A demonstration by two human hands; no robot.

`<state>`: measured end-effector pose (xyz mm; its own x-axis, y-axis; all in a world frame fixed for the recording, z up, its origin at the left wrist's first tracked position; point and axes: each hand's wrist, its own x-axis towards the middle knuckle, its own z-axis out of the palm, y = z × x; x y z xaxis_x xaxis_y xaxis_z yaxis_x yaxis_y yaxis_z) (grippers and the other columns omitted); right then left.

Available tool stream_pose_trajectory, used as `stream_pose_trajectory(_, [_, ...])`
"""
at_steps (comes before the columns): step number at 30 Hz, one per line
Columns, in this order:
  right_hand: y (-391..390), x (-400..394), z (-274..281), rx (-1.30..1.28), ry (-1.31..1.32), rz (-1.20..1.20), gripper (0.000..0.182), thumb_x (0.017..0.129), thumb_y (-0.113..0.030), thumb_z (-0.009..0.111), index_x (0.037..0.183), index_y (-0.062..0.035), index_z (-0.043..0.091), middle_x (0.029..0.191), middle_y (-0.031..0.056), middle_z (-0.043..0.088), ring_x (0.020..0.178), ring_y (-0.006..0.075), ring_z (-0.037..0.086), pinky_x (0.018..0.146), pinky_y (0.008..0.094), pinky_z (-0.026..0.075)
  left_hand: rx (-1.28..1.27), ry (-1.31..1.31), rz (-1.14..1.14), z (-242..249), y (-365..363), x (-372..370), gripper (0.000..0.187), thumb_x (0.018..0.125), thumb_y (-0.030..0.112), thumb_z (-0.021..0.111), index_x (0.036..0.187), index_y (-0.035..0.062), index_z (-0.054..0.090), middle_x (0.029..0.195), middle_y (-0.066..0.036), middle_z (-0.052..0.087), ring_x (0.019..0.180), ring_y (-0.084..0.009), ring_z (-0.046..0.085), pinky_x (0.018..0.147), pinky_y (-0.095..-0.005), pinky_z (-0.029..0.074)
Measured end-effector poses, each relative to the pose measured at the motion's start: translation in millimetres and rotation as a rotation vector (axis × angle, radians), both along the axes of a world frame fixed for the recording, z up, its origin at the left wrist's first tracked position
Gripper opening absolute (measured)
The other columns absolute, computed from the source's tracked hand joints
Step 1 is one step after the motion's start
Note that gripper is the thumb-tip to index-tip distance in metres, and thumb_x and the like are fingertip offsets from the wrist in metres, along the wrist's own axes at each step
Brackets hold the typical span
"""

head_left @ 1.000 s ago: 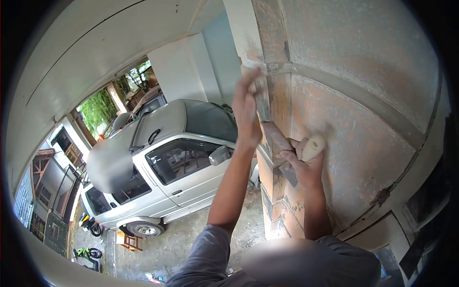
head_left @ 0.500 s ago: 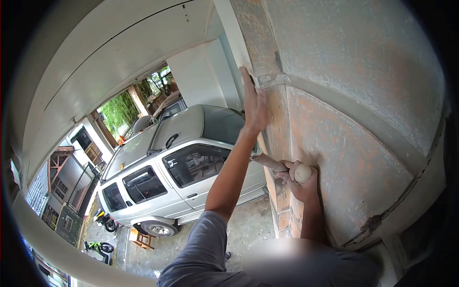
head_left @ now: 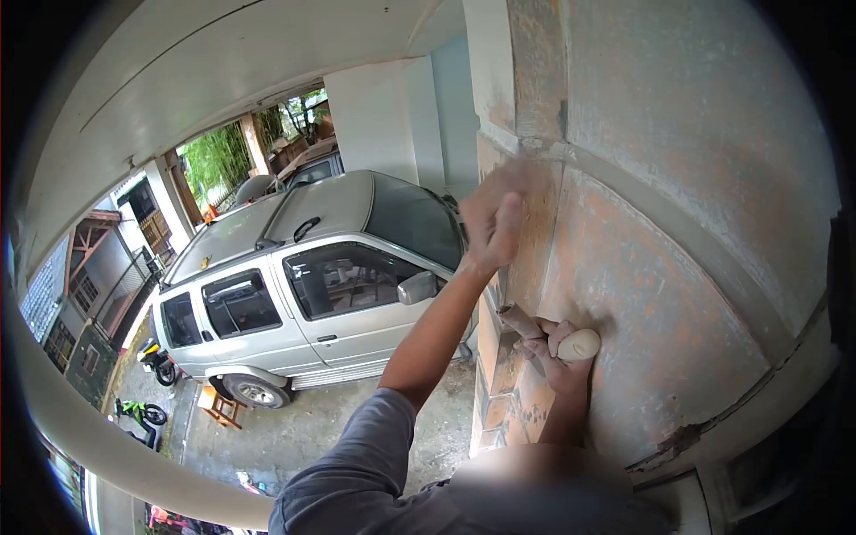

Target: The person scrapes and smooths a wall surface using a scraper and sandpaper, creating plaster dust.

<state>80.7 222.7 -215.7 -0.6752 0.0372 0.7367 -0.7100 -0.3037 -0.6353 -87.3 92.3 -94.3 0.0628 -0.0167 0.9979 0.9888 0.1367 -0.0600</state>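
Note:
My left hand (head_left: 495, 214) is raised in front of the tiled wall edge, near the ledge, its fingers smeared by motion. Lower down, my right hand (head_left: 563, 367) is closed around a tool with a pale, rounded knob end (head_left: 580, 344) that faces me. From the same grip a grey-brown, tube-like part (head_left: 517, 319) points left; I cannot tell what kind of tool it is. Both hands are close to the worn wall (head_left: 651, 294), whose grey surface shows orange patches and scratches.
A grey ledge (head_left: 678, 205) crosses the wall. Below, a silver car (head_left: 312, 294) is parked on concrete (head_left: 428, 419) beside a wooden stool (head_left: 218, 406). Motorbikes (head_left: 143, 412) stand at left. A thick pale rail (head_left: 134, 473) curves along the lower left.
My left hand has come away from its flat position on the wall's edge and is blurred. My right hand keeps its grip, tilted slightly differently. The whole view has shifted.

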Motion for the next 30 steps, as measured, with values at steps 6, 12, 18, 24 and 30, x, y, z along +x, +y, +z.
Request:
stream_pose_trajectory(6, [8.2, 4.9, -19.5, 0.125, -0.015, -0.04, 0.033, 0.082, 0.014, 0.061, 0.074, -0.0047, 0.035, 0.097, 0.0256, 0.063, 0.076, 0.0205, 0.065, 0.061, 0.0311, 0.056, 0.455, -0.606, -0.253, 39.5, 30.9, 14.2, 0.045, 0.098, 0.026, 0.04, 0.077, -0.0084, 0.061, 0.066, -0.013, 0.062, 0.065, -0.0154, 0.058, 0.061, -0.0314, 0.046])
stream_pose_trajectory(12, [12.0, -0.7, -31.3, 0.102, 0.087, -0.133, 0.035, 0.084, -0.003, 0.067, 0.08, -0.0108, 0.033, 0.107, 0.0386, 0.059, 0.06, 0.0257, 0.065, 0.048, 0.0298, 0.052, 0.118, -0.908, -0.368, 16.1, -5.6, 46.6, 0.038, 0.095, 0.028, 0.047, 0.103, -0.0055, 0.062, 0.097, -0.021, 0.066, 0.091, -0.0267, 0.063, 0.075, -0.0383, 0.047])
stream_pose_trajectory(18, [9.0, 1.0, -26.4, 0.143, 0.084, -0.124, 0.033, 0.085, -0.003, 0.065, 0.08, -0.0096, 0.033, 0.108, 0.0425, 0.057, 0.053, 0.0235, 0.062, 0.056, 0.0305, 0.054, 0.14, -0.458, 0.065, 38.6, 28.5, -19.3, 0.053, 0.099, 0.039, 0.031, 0.117, -0.008, 0.045, 0.125, -0.028, 0.049, 0.115, -0.0406, 0.049, 0.098, -0.0458, 0.037])
stream_pose_trajectory(24, [6.5, -1.2, -23.9, 0.122, 0.146, -0.11, 0.032, 0.086, 0.003, 0.063, 0.078, -0.0076, 0.035, 0.087, 0.033, 0.062, 0.061, 0.0273, 0.066, 0.048, 0.0299, 0.05, 0.085, -0.646, 0.128, 40.5, 25.3, 19.6, 0.062, 0.097, 0.04, 0.035, 0.126, -0.0138, 0.04, 0.123, -0.032, 0.049, 0.115, -0.0422, 0.05, 0.099, -0.0447, 0.038])
stream_pose_trajectory(30, [-1.2, -4.8, -29.1, 0.139, 0.026, -0.101, 0.034, 0.085, -0.001, 0.063, 0.077, -0.0125, 0.032, 0.11, 0.0443, 0.054, 0.05, 0.0223, 0.06, 0.085, 0.0462, 0.051, -0.009, -0.672, -0.581, 20.4, -24.0, 11.9, 0.043, 0.096, 0.033, 0.04, 0.105, -0.0054, 0.057, 0.088, -0.023, 0.065, 0.088, -0.0346, 0.064, 0.083, -0.0475, 0.048])
